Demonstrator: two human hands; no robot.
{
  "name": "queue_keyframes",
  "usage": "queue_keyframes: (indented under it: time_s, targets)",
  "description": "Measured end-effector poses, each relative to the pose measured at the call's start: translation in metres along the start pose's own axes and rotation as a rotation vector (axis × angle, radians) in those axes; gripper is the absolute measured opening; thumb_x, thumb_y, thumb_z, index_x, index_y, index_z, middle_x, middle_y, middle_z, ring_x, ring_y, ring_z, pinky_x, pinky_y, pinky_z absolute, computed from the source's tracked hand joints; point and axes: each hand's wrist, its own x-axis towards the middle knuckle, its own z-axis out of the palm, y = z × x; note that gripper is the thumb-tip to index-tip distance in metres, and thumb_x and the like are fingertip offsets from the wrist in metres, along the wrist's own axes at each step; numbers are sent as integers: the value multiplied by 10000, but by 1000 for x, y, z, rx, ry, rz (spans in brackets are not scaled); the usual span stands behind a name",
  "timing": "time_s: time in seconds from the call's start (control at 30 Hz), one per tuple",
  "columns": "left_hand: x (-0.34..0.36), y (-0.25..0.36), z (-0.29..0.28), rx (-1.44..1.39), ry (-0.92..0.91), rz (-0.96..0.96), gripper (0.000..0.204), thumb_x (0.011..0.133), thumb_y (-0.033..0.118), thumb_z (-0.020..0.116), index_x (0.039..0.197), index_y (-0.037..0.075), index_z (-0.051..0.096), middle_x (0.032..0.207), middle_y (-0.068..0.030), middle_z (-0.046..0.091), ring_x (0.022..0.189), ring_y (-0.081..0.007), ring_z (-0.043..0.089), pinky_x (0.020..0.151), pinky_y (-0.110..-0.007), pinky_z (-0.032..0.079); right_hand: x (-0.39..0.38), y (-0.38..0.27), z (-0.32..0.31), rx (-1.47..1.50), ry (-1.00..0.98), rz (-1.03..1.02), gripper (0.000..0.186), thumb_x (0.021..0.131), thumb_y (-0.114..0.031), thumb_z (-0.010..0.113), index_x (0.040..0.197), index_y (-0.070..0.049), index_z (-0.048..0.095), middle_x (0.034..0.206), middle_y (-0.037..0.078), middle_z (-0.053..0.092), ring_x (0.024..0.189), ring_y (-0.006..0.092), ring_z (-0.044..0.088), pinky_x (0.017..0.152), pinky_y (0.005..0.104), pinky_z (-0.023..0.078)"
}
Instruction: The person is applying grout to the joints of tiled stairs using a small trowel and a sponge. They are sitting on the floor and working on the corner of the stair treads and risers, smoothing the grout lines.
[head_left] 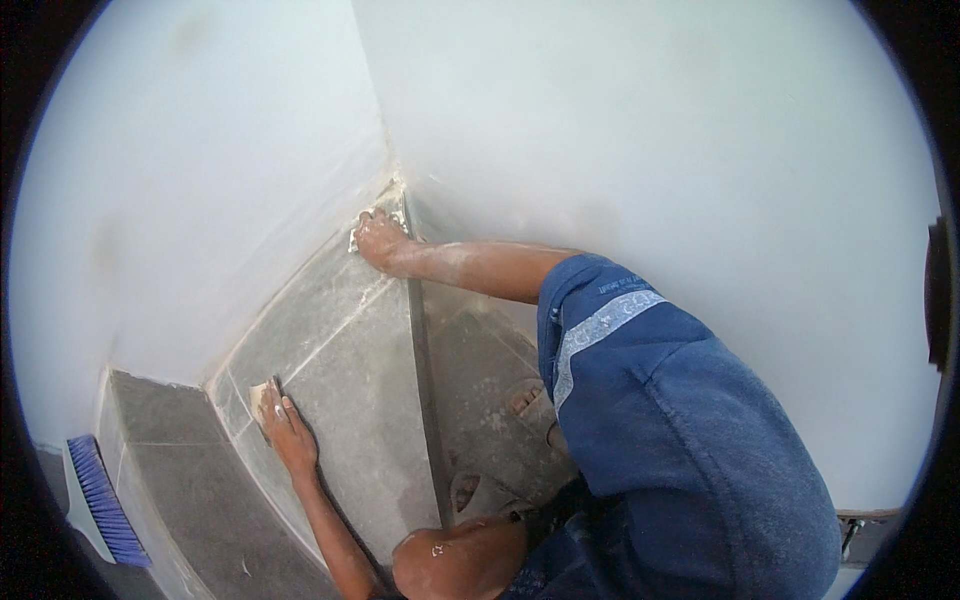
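Note:
At the upper end of a grey tiled step [360, 410], in the corner where the white walls meet, my right hand [382, 240] has curled, powder-smeared fingers gripping a white-crusted pad or cloth [356, 238], too covered to identify. Lower left, my left hand [286, 428] presses a pale flat pad [262, 398] against the tile near the step's left edge, fingers fairly straight over it. Pale residue runs along the tile seams and into the corner.
A purple-bristled broom head [102, 500] lies at lower left beside a darker tiled ledge [180, 492]. My blue sleeve and bent knee fill the lower right. Sandalled feet show on the lower tiled floor [470, 355] right of the step's edge. White walls [650, 130] enclose the corner.

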Motion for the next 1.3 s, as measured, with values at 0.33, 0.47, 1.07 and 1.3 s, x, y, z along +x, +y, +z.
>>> queue_keyframes:
  time_s: [0.33, 0.47, 1.07, 1.3]
  targets:
    - [0, -3, 0, 6, 14, -19, 463, 1018, 279, 288, 1385, 25, 410, 1419, -165, 420, 1359, -314, 320, 1157, -435, 186, 1, 2, -1, -25, -58, 2, 297, 886, -28, 474, 1139, 76, 590, 1161, 236, 537, 1123, 375, 493, 969, 462, 466]
    - [3, 5, 3, -72, 15, 22, 462, 1018, 277, 292, 1379, 17, 416, 1419, -166, 420, 1353, -319, 328, 1156, -432, 187, 3, 20, 7, 96, 2, 7, 274, 890, -19, 458, 1091, 87, 610, 1167, 232, 541, 1089, 355, 506, 956, 442, 471]
    - [1, 4, -3, -59, 18, 32, 462, 1018, 260, 284, 1362, -14, 426, 1385, -196, 451, 1336, -339, 352, 1151, -445, 189, 7, 18, -14, 215, -47, 36, 276, 877, -27, 452, 1065, 87, 619, 1190, 252, 538, 1156, 382, 479, 1009, 430, 432]
    - [2, -3, 9, 83, 7, 25, 472, 1022, 289, 271, 1396, 30, 398, 1420, -181, 413, 1360, -313, 321, 1157, -453, 176, 35, 26, -29, 209, -68, 50, 243, 880, -124, 491, 937, 35, 666, 977, 219, 656, 1024, 307, 610, 876, 440, 489]
